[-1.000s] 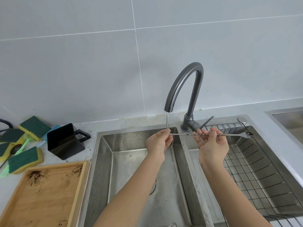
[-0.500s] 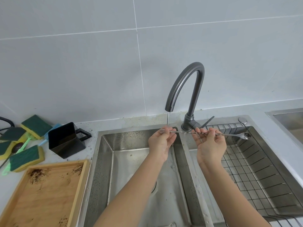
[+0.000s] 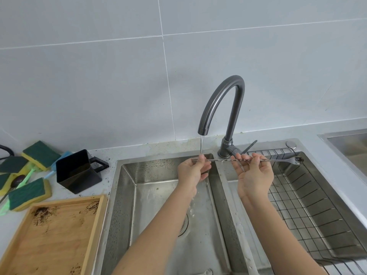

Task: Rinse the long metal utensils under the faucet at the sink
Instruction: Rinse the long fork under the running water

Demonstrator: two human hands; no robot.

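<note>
I hold a long twisted metal bar spoon (image 3: 234, 160) level across the divider of the double sink (image 3: 127, 187): my left hand (image 3: 193, 171) pinches its forked end between thumb and fingertips right under the thin stream from the dark gooseneck faucet (image 3: 222, 102), and my right hand (image 3: 255, 175) grips the twisted shaft with fingers closed on it, palm up. The spoon bowl, with dark grounds stuck in it, sticks out to the right above the wire rack (image 3: 309, 207) that sits in the right basin. The left basin holds only running water and droplets around its drain. On the pale counter to the left stands a black square pitcher (image 3: 77, 171); what is inside it I cannot tell. Beside it lie green-and-yellow sponges (image 3: 27, 193), and nearer me a wooden tray (image 3: 49, 237) smeared with dark grounds. Large pale grey tiles cover the wall behind.
</note>
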